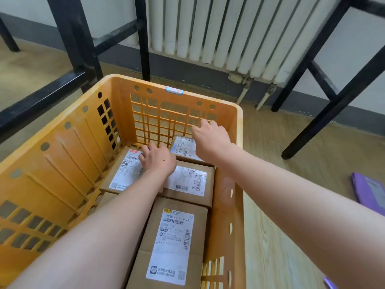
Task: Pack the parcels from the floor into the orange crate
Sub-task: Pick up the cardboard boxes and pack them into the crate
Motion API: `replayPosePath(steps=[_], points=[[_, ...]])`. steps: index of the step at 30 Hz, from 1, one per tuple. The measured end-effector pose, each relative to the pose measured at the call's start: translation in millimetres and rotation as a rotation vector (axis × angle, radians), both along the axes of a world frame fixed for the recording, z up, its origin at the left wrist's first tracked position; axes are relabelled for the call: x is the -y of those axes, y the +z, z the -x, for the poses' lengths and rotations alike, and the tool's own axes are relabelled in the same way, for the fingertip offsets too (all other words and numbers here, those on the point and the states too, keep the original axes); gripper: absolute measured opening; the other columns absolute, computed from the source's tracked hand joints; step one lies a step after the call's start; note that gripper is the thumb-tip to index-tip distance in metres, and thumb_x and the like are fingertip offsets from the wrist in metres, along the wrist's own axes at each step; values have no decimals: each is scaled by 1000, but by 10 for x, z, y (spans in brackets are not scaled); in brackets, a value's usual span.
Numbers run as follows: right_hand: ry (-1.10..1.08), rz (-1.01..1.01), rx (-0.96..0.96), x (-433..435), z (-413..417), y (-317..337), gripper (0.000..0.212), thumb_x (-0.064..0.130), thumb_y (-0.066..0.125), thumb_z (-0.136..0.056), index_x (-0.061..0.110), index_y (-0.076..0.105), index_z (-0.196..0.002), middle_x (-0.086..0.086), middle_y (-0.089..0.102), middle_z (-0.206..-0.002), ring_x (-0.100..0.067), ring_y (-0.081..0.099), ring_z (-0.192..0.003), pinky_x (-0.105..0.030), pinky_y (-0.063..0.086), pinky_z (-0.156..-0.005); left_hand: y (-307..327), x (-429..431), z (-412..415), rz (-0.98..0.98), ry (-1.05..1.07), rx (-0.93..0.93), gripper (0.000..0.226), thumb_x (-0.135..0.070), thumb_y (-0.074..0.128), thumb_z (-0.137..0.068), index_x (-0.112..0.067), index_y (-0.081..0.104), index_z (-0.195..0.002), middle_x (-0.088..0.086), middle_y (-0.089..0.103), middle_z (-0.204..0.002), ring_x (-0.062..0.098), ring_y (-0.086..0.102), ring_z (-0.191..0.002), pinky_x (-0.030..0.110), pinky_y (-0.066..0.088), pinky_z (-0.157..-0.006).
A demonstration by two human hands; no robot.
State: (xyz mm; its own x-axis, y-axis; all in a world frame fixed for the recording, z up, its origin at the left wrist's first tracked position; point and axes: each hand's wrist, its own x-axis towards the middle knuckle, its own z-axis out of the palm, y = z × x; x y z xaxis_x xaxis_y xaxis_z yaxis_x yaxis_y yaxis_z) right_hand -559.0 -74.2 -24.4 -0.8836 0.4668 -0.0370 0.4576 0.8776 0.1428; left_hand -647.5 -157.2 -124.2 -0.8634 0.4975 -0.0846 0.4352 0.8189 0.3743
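Observation:
The orange crate (68, 155) stands on the floor in front of me and holds several brown cardboard parcels with white labels. The nearest parcel (175, 236) lies at the front right, and another parcel (191, 182) lies behind it. My left hand (158, 159) rests flat, fingers spread, across the left parcel (123, 174) and the edge of the middle one. My right hand (210, 136) hovers over the far parcel (184, 147) in the back right corner. Its fingers curl downward near the crate's far wall, and their tips are hidden.
A purple parcel (370, 192) lies on the wooden floor to the right of the crate, and a purple corner (330, 283) shows at the bottom right. Black table legs (325, 119) stand on both sides. A white radiator (229, 34) hangs on the wall behind.

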Motion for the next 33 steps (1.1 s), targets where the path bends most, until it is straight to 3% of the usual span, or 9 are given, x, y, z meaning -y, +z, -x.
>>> replayPosePath(steps=[5,10,13,16,22,27,31,33], points=[[66,-171,-235,-70,-195,217,26,16,55,-84,15,61,-110,-9,53,-114,-28,44,-107,-39,39,-85,513,-189,-37,-643,155,58,23,-31,53,-87,-21,48,-108,5,47,-116,24,38,-109,33,32,-85],[-26,-193,-422,-197,-576,410,27,26,44,-92,15,58,-111,-7,56,-114,-26,44,-107,-39,41,-86,1193,-476,-348,-1006,-17,-39,10,-33,47,-86,-23,48,-89,-10,47,-81,16,42,-92,32,42,-77],[-56,-157,-447,-280,-941,522,29,31,37,-96,15,55,-114,-5,59,-115,-26,49,-107,-40,45,-88,1369,-572,-688,-950,-258,-154,15,-31,45,-84,-18,50,-80,-12,42,-68,17,42,-84,29,35,-70],[-58,-153,-441,-415,-1427,622,28,32,35,-98,15,56,-106,-5,63,-105,-25,56,-94,-38,44,-83,1459,-687,-1062,-821,-444,-257,19,-31,46,-84,-16,51,-73,-4,49,-67,21,47,-78,31,34,-68],[-167,-157,-414,-778,-2358,754,26,28,36,-96,14,57,-92,-5,66,-94,-28,57,-88,-37,38,-74,1719,-1033,-1956,-813,-586,-208,16,-27,55,-87,-18,55,-75,-8,51,-61,11,53,-60,26,44,-54],[-222,-109,-455,-994,-3108,809,22,27,39,-94,14,54,-85,-5,65,-87,-29,57,-83,-33,32,-64,1809,-1319,-2742,-767,-675,-169,15,-24,56,-84,-14,57,-74,-7,53,-61,18,55,-61,35,51,-55],[-295,-22,-493,-1152,-3811,808,22,28,42,-94,12,57,-92,-7,64,-94,-30,54,-92,-32,30,-63,1811,-1595,-3370,-716,-764,-132,25,-25,53,-82,-12,56,-61,-4,51,-54,21,51,-56,33,44,-52],[-354,14,-483,-1233,-4176,743,23,28,43,-93,11,58,-96,-8,64,-96,-31,54,-95,-32,30,-63,1816,-1775,-3757,-682,-815,-103,32,-28,48,-77,-15,46,-48,-3,45,-47,22,43,-50,28,34,-47]])
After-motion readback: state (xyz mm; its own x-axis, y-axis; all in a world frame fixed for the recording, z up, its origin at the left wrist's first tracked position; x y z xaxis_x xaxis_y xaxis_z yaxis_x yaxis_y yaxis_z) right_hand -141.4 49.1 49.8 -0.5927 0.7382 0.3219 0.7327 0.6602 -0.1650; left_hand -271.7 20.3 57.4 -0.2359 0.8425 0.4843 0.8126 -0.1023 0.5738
